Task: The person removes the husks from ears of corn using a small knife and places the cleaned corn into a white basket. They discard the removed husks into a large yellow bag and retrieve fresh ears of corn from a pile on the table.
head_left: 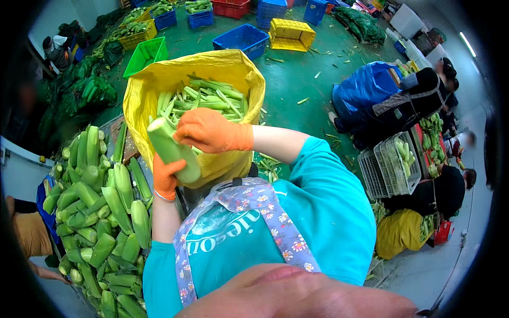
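The left hand (167,177) is clasped round a green corn ear (172,153) over the yellow sack (143,100); the right hand (214,130) bends against its side, fingertips hidden, its pinch impossible to tell; husk strips (217,95) cover the sack's bottom; piled ears (101,212) hide their lower layers; farther off, shadow blurs a person (26,100).

Ahead of you sit a green crate (143,59), a blue crate (259,50) and a yellow crate (290,38); rightward, a blue bag (358,93).
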